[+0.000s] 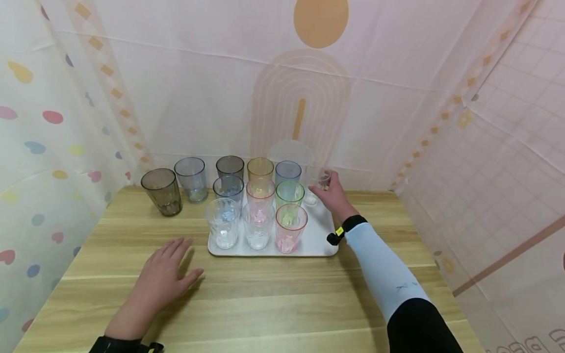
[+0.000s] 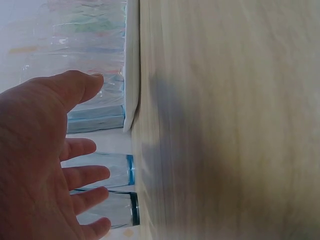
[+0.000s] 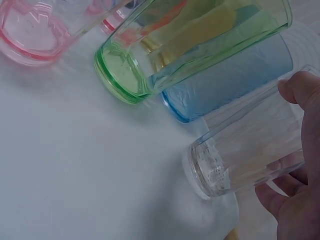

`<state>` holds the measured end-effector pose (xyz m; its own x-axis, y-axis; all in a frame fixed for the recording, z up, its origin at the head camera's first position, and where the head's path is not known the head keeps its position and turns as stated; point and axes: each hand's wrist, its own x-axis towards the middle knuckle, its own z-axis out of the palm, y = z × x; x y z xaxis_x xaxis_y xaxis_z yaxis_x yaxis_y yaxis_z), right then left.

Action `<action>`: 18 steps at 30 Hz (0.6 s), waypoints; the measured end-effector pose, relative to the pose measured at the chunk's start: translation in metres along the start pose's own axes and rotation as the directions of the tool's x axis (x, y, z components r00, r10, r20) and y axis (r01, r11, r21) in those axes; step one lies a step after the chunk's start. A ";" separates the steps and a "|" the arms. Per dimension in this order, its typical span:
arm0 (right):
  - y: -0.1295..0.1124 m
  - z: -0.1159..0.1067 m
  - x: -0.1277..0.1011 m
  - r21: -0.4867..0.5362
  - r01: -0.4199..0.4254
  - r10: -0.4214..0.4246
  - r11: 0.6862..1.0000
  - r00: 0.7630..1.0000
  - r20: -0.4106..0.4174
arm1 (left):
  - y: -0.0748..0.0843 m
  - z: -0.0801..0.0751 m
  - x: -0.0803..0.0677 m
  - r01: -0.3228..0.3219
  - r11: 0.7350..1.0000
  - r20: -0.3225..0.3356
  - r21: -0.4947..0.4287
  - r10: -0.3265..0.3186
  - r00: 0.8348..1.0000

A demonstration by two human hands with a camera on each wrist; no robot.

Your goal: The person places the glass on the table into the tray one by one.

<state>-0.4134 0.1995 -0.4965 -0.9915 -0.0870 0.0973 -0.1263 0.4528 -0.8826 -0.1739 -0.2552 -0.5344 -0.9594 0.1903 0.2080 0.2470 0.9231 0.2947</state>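
My right hand [image 1: 333, 198] holds a clear drinking glass [image 3: 250, 155] near its rim, thumb on one side and fingers on the other. The glass's base is close over the back right corner of the white tray [image 1: 320, 240]. Beside it on the tray stand a blue glass [image 3: 225, 82] and a green glass [image 1: 290, 193]. My left hand [image 1: 163, 279] hovers low over the table, left of the tray's front edge, fingers spread and holding nothing. Beyond its fingertips in the left wrist view are a blue-tinted glass [image 2: 102, 170] and a dark glass [image 2: 110, 210].
More tumblers fill the tray in rows: clear ones [image 1: 222, 230] in front, a pink-red one [image 1: 291, 230], and an amber one [image 1: 260, 167] behind. Off the tray, a brown glass [image 1: 163, 193] and a grey-blue glass [image 1: 192, 181] stand left. A patterned curtain [image 1: 198, 98] hangs behind the wooden table [image 1: 265, 299].
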 end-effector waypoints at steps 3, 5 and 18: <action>0.001 0.003 0.004 -0.002 -0.017 0.017 1.000 1.000 -0.001 | 0.000 0.000 -0.001 0.006 1.000 0.000 -0.007 -0.006 1.000; 0.002 0.005 0.005 -0.002 -0.020 0.019 1.000 1.000 -0.004 | 0.000 -0.001 -0.001 0.008 1.000 -0.005 -0.009 -0.008 1.000; 0.003 0.010 0.005 0.013 0.000 0.000 1.000 1.000 -0.019 | -0.002 0.000 -0.005 0.013 0.999 -0.023 -0.035 -0.014 1.000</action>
<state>-0.4186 0.1917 -0.5035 -0.9919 -0.0702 0.1054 -0.1256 0.4411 -0.8886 -0.1695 -0.2581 -0.5364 -0.9593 0.1698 0.2255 0.2392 0.9133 0.3298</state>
